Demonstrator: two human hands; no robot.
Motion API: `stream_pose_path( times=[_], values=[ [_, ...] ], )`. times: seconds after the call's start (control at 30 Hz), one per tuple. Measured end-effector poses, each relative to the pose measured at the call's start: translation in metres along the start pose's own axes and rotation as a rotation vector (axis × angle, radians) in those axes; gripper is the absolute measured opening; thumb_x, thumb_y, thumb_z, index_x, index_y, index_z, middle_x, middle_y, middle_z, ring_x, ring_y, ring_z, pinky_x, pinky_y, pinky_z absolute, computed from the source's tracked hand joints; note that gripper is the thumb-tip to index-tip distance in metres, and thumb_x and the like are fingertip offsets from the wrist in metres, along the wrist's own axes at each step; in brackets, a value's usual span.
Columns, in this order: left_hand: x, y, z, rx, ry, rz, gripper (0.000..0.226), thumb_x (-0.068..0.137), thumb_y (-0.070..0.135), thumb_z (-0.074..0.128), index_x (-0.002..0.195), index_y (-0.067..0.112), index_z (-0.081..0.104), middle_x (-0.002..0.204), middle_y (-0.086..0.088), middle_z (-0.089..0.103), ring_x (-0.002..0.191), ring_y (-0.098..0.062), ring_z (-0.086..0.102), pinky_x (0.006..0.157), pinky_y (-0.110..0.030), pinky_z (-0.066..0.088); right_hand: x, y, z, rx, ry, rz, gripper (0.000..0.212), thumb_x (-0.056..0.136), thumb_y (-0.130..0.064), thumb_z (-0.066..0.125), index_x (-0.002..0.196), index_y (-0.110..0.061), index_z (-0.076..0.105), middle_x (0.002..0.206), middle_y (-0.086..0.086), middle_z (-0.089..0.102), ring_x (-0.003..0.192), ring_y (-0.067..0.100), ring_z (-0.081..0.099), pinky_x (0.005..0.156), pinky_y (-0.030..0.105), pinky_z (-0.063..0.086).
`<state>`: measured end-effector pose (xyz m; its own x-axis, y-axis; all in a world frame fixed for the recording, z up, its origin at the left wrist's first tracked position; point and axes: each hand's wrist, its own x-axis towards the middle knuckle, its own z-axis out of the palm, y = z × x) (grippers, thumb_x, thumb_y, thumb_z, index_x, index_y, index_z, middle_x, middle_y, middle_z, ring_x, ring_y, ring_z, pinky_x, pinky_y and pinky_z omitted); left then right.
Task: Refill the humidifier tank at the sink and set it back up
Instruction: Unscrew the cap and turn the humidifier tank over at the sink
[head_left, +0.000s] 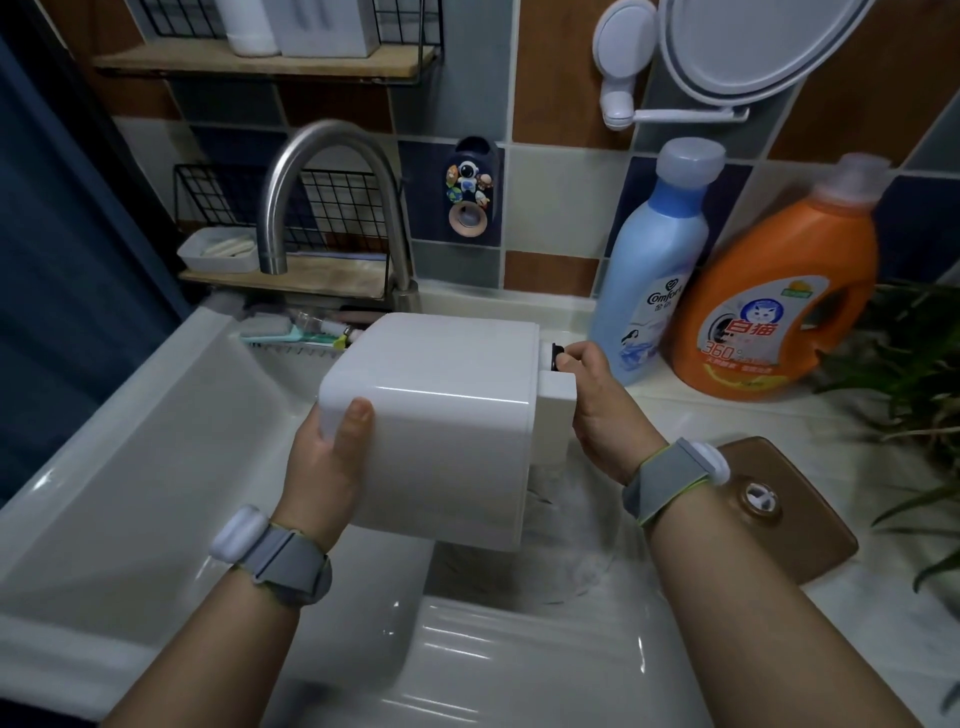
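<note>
The white boxy humidifier tank (447, 415) lies on its side in the air over the white sink basin (156, 467). My left hand (327, 467) grips its near left corner, thumb on top. My right hand (597, 410) is at the tank's right end, fingers pinched on a small black cap (557, 356) that sticks out there. The curved steel faucet (332, 171) rises behind the tank, its spout to the tank's left. No water runs from it.
A blue softener bottle (654, 270) and an orange detergent jug (779, 296) stand on the counter at right. A brown lid-like piece (779, 499) lies by my right wrist. Plant leaves (914, 374) at far right. A wire shelf (291, 270) sits behind the faucet.
</note>
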<state>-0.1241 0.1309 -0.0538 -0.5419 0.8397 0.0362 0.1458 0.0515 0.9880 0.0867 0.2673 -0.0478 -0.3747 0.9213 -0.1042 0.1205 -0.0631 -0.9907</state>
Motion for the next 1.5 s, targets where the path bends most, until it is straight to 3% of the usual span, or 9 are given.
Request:
stream_pose_path(
  times=[0.2,0.47,0.63,0.77,0.9,1.03,1.13,1.33,1.5],
  values=[
    [-0.001,0.000,0.000,-0.016,-0.012,-0.118,0.062,0.062,0.082,0.041,0.100,0.039,0.060,0.104,0.006,0.067,0.098,-0.022,0.064,0.088,-0.047,0.051,-0.004,0.001,-0.002,-0.132,-0.042,-0.045,0.016,0.099,-0.027,0.041,0.108,-0.013,0.041,0.079,0.002,0.052,0.073,0.015,0.048,0.073,0.029,0.042],
    [-0.006,-0.003,-0.002,-0.104,0.015,-0.260,0.065,0.059,0.082,0.044,0.099,0.035,0.063,0.108,-0.004,0.069,0.098,-0.029,0.065,0.090,-0.055,0.050,-0.006,0.006,-0.006,-0.261,-0.048,-0.064,0.021,0.098,-0.028,0.044,0.113,-0.014,0.042,0.079,0.003,0.057,0.075,0.016,0.054,0.079,0.033,0.045],
    [-0.007,-0.002,-0.005,-0.136,0.099,-0.254,0.069,0.065,0.081,0.045,0.108,0.030,0.062,0.107,-0.005,0.069,0.097,-0.029,0.065,0.087,-0.053,0.052,-0.007,0.016,-0.018,0.148,0.164,0.030,0.008,0.099,-0.027,0.041,0.104,-0.021,0.041,0.091,0.010,0.058,0.078,0.020,0.057,0.070,0.035,0.048],
    [-0.007,-0.007,-0.009,-0.159,0.185,-0.264,0.049,0.089,0.063,0.036,0.115,0.026,0.055,0.105,-0.005,0.065,0.088,-0.021,0.062,0.082,-0.041,0.049,-0.018,0.036,-0.032,0.294,0.203,0.091,0.015,0.100,-0.020,0.041,0.114,-0.017,0.037,0.088,0.015,0.059,0.068,0.026,0.059,0.059,0.033,0.046],
    [-0.008,-0.013,-0.010,-0.251,0.178,-0.337,0.074,0.072,0.081,0.042,0.121,0.027,0.057,0.112,-0.004,0.068,0.097,-0.026,0.066,0.087,-0.049,0.052,-0.031,0.056,-0.043,0.425,0.212,0.094,0.020,0.099,-0.012,0.043,0.118,-0.018,0.043,0.087,0.016,0.061,0.069,0.027,0.060,0.059,0.031,0.051],
    [-0.005,-0.023,-0.008,-0.324,0.162,-0.404,0.098,0.046,0.094,0.049,0.121,0.031,0.059,0.115,-0.001,0.070,0.103,-0.028,0.066,0.094,-0.056,0.048,-0.039,0.080,-0.053,0.084,0.311,0.060,0.034,0.084,-0.006,0.065,0.100,-0.026,0.043,0.088,0.010,0.061,0.076,0.028,0.064,0.060,0.028,0.054],
    [-0.003,-0.029,-0.004,-0.389,0.134,-0.435,0.098,0.042,0.094,0.051,0.119,0.035,0.060,0.116,0.001,0.070,0.107,-0.028,0.065,0.095,-0.054,0.047,-0.043,0.096,-0.051,-0.354,0.350,0.016,0.041,0.072,-0.011,0.073,0.090,-0.021,0.038,0.075,0.000,0.054,0.067,0.023,0.053,0.057,0.025,0.038],
    [-0.006,-0.027,0.010,-0.489,0.075,-0.407,0.065,0.079,0.080,0.029,0.114,0.037,0.063,0.116,0.004,0.070,0.112,-0.026,0.062,0.099,-0.049,0.045,-0.041,0.121,-0.027,-0.945,0.275,0.017,0.029,0.076,-0.028,0.067,0.085,-0.014,0.044,0.098,0.010,0.056,0.098,0.030,0.049,0.075,0.035,0.036],
    [-0.007,-0.027,0.014,-0.547,0.049,-0.402,0.063,0.087,0.073,0.020,0.108,0.037,0.066,0.109,0.006,0.072,0.102,-0.022,0.066,0.092,-0.043,0.049,-0.041,0.129,-0.027,-1.018,0.260,0.129,0.031,0.077,-0.031,0.068,0.098,-0.010,0.058,0.126,0.009,0.052,0.121,0.029,0.041,0.091,0.035,0.037]
  ],
)
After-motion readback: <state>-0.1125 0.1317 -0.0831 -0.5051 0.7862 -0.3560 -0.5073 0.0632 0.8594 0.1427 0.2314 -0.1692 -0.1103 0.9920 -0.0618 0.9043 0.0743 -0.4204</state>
